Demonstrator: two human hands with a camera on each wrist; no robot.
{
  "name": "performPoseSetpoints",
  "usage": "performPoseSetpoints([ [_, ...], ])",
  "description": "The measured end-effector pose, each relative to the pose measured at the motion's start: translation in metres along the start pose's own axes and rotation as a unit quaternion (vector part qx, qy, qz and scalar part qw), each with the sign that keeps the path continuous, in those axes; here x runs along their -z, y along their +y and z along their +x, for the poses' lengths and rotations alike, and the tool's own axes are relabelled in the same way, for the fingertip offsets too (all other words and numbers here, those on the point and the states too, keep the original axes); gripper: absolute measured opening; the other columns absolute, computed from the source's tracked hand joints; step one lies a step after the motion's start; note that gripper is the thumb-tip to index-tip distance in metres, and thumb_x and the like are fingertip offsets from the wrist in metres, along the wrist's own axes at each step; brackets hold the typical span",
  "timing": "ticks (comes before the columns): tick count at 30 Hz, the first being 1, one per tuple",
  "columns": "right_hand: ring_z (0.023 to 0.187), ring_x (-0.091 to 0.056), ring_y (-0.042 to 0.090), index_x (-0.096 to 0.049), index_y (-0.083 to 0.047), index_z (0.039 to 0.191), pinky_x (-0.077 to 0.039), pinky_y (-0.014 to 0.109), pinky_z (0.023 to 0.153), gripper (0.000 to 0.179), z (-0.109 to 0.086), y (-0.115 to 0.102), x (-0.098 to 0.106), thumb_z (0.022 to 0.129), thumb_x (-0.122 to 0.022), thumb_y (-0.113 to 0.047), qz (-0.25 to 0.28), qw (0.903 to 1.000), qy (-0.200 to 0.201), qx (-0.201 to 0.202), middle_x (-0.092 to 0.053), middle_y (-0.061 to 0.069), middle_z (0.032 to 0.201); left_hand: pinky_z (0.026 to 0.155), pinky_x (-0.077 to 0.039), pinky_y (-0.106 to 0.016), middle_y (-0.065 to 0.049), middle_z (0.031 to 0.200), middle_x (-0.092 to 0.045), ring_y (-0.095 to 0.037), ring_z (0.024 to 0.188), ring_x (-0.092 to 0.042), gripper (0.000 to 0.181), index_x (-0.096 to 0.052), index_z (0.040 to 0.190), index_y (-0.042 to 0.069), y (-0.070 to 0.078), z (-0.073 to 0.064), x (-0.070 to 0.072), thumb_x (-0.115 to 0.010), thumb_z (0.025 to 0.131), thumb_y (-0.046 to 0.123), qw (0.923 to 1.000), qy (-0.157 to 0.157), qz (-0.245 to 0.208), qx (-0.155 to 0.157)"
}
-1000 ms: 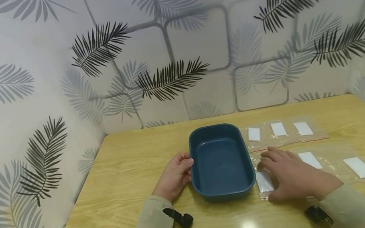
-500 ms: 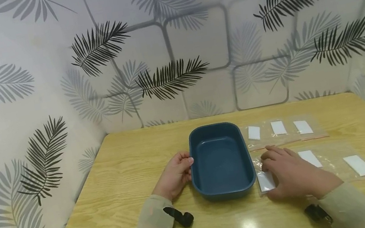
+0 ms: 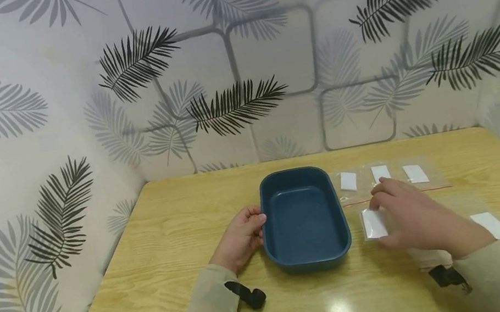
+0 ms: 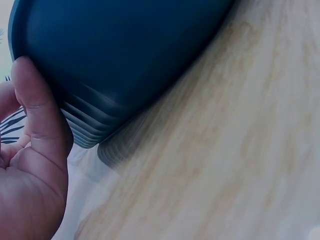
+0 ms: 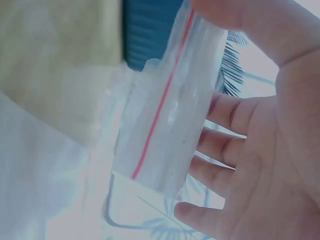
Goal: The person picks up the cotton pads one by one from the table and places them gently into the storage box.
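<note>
My left hand (image 3: 240, 241) grips the left rim of a dark blue rectangular plastic bin (image 3: 312, 266) standing on the wooden table. In the left wrist view, the thumb side of that hand (image 4: 37, 150) lies against the bin's ribbed outer wall (image 4: 120, 50). To the right of the bin, my right hand (image 3: 413, 216) pinches a clear zip bag (image 3: 374, 224) with a white label area, lifted off the table. The right wrist view shows the bag's red seal line (image 5: 160, 107) between thumb and fingertips. Part of the bag is hidden behind the hand.
Several more clear zip bags lie at the right, marked by white patches: one bag (image 3: 492, 226) near the right forearm, others in a back row (image 3: 348, 181). A leaf-patterned wall (image 3: 283, 116) stands behind the table (image 3: 165, 215).
My right hand first lay over the front bag beside the bin; now it has taken hold of it and raised it, moving slightly right and back. The left hand and bin stay put.
</note>
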State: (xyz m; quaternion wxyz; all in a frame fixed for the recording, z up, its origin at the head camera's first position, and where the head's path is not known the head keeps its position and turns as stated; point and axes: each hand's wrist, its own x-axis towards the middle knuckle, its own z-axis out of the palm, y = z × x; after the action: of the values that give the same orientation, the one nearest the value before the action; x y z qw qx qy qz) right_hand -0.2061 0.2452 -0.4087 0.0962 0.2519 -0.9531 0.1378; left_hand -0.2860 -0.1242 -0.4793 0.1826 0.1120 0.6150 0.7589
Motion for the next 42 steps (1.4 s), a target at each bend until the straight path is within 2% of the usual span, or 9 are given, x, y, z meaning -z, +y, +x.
performPoseSetpoints([
  [3, 0.135, -0.037, 0.052, -0.065, -0.008, 0.103, -0.032, 0.066, 0.106, 0.052, 0.000, 0.001, 0.009, 0.071, -0.090, -0.041, 0.004, 0.9998, 0.019, -0.007, -0.055, 0.021, 0.129, 0.058, -0.046, -0.024, -0.003, 0.084, -0.052, -0.012, 0.066, -0.048, 0.011, -0.046, 0.116, 0.005, 0.000, 0.000, -0.001, -0.050, 0.107, 0.011, 1.0000, 0.004, 0.000, 0.002],
  [8, 0.141, -0.029, 0.049, -0.064, -0.010, 0.105, -0.027, 0.067, 0.110, 0.053, 0.009, -0.009, 0.016, 0.072, -0.090, -0.042, 0.014, 0.9993, 0.028, -0.021, -0.051, 0.021, 0.137, 0.058, -0.045, -0.023, -0.004, 0.084, -0.051, -0.013, 0.066, -0.048, 0.011, -0.047, 0.115, 0.006, 0.003, -0.001, -0.004, -0.051, 0.107, 0.011, 1.0000, 0.007, -0.001, 0.004],
  [18, 0.146, -0.022, 0.046, -0.064, -0.012, 0.118, -0.023, 0.064, 0.113, 0.061, 0.043, -0.048, 0.006, 0.072, -0.089, -0.044, 0.038, 0.9989, 0.026, -0.009, -0.045, 0.020, 0.147, 0.058, -0.046, -0.022, -0.003, 0.084, -0.053, -0.012, 0.065, -0.049, 0.012, -0.047, 0.116, 0.005, 0.002, -0.002, -0.005, -0.051, 0.106, 0.010, 0.9999, 0.003, -0.013, 0.005],
  [23, 0.147, -0.022, 0.044, -0.065, -0.013, 0.124, -0.023, 0.064, 0.114, 0.066, 0.060, -0.066, 0.000, 0.074, -0.088, -0.049, 0.028, 0.9994, 0.018, -0.002, -0.043, 0.019, 0.150, 0.056, -0.046, -0.021, -0.003, 0.083, -0.051, -0.011, 0.065, -0.048, 0.010, -0.047, 0.116, 0.006, 0.002, -0.002, -0.005, -0.051, 0.106, 0.009, 0.9998, 0.008, -0.016, 0.005],
  [28, 0.147, -0.025, 0.043, -0.066, -0.014, 0.123, -0.025, 0.062, 0.115, 0.067, 0.071, -0.081, -0.006, 0.073, -0.088, -0.051, 0.021, 0.9996, 0.018, 0.007, -0.044, 0.018, 0.150, 0.057, -0.047, -0.022, -0.003, 0.083, -0.052, -0.012, 0.065, -0.050, 0.011, -0.047, 0.115, 0.006, 0.003, -0.002, -0.005, -0.051, 0.106, 0.009, 0.9999, 0.002, -0.016, 0.006],
  [33, 0.147, -0.024, 0.042, -0.066, -0.014, 0.125, -0.025, 0.062, 0.115, 0.068, 0.075, -0.087, -0.009, 0.072, -0.088, -0.052, 0.009, 0.9999, 0.011, 0.005, -0.043, 0.018, 0.151, 0.057, -0.047, -0.022, -0.004, 0.084, -0.053, -0.012, 0.065, -0.051, 0.011, -0.047, 0.116, 0.006, 0.003, -0.002, -0.004, -0.051, 0.107, 0.010, 0.9999, 0.002, -0.015, 0.007],
  [40, 0.148, -0.022, 0.041, -0.056, -0.011, 0.143, -0.026, 0.062, 0.114, 0.088, 0.075, -0.085, -0.013, 0.073, -0.086, -0.055, -0.010, 0.9998, 0.004, 0.014, -0.037, 0.018, 0.156, 0.058, -0.046, -0.023, -0.004, 0.084, -0.052, -0.013, 0.065, -0.049, 0.011, -0.047, 0.116, 0.006, 0.003, -0.001, -0.004, -0.051, 0.107, 0.010, 0.9999, 0.006, -0.011, 0.006],
  [42, 0.148, -0.021, 0.041, -0.055, -0.011, 0.144, -0.026, 0.062, 0.114, 0.089, 0.074, -0.085, -0.014, 0.074, -0.086, -0.055, -0.011, 0.9998, 0.000, 0.015, -0.036, 0.017, 0.157, 0.057, -0.046, -0.023, -0.004, 0.084, -0.052, -0.013, 0.065, -0.050, 0.011, -0.047, 0.116, 0.006, 0.002, -0.002, -0.005, -0.051, 0.106, 0.010, 0.9999, 0.008, -0.012, 0.008],
])
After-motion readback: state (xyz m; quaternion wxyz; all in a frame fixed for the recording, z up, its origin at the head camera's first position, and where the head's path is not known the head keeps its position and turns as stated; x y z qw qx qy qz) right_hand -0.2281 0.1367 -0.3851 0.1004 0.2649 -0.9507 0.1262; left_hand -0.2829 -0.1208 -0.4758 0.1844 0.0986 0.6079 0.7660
